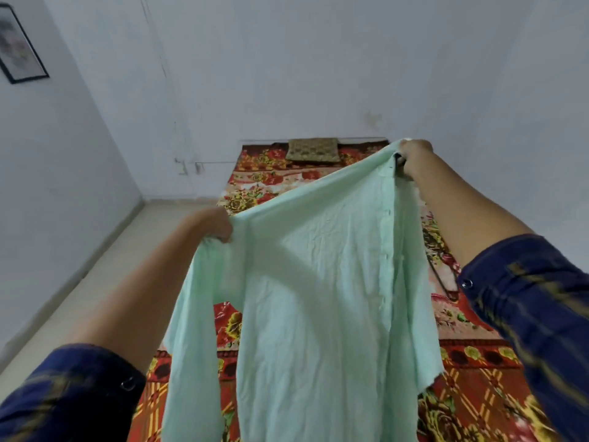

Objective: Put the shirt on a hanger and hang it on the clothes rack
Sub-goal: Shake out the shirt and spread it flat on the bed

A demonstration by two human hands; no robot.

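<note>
A pale mint-green shirt (318, 282) hangs spread in the air over the bed, held up by both hands. My left hand (216, 226) grips its upper left corner. Higher up, my right hand (414, 157) grips the upper right edge, by the button placket, with something small and dark under its fingers. A thin dark hanger (444, 275) lies on the bed to the right of the shirt, partly hidden behind the cloth and my right forearm. No clothes rack is in view.
Below the shirt is a bed with a red and orange floral cover (478, 393), with a brown cushion (314, 149) at its far end. Pale walls surround it, a framed picture (19, 43) hangs at the upper left, and light floor (105, 266) runs along the left.
</note>
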